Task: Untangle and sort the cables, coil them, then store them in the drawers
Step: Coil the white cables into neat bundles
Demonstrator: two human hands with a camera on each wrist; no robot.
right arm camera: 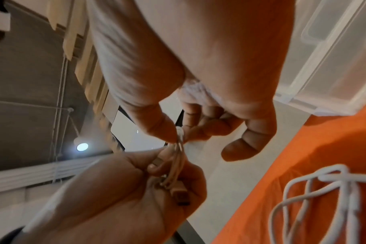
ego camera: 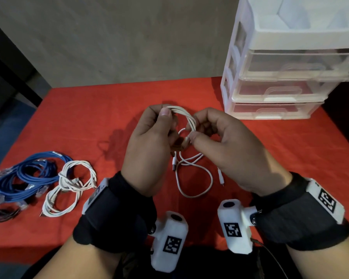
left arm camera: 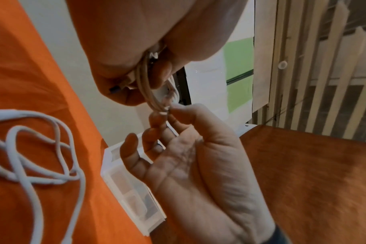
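Holding a white cable coil (ego camera: 184,115) above the middle of the bench (ego camera: 113,109), both hands work close together. Left hand (ego camera: 149,146): thumb pressed on top of the bundled loops, fingers curled under them, so the coil is gripped firmly. Right hand (ego camera: 226,146): thumb and forefinger pinch a strand at the coil's right side; the other fingers are loosely bent and hold nothing. Left wrist view shows the right hand (left arm camera: 196,158) palm-up with fingertips meeting on the strands. Right wrist view shows a connector plug (right arm camera: 179,197) lying against the left palm (right arm camera: 115,198), with several strands running up to the pinch.

A second loose white cable (ego camera: 193,176) lies on the red cloth directly beneath the hands, in one open loop with its two plug ends spread apart; whether it joins the held coil cannot be told.

Near the bench's left edge:
- blue cables (ego camera: 26,176), bundled in rough loops, clear plugs showing
- white coiled cables (ego camera: 69,188), just beside the blue, touching or overlapping them at one edge
- a small dark cable (ego camera: 2,214) at the near-left corner of that group, partly under the blue

Drawer unit (ego camera: 286,73), translucent plastic, stands at the far right of the bench, well apart from the left-hand cables. The lower drawers look closed; the top one sits further out. Contents too hazy to make out.

Black wrist straps carry white camera housings with printed markers.
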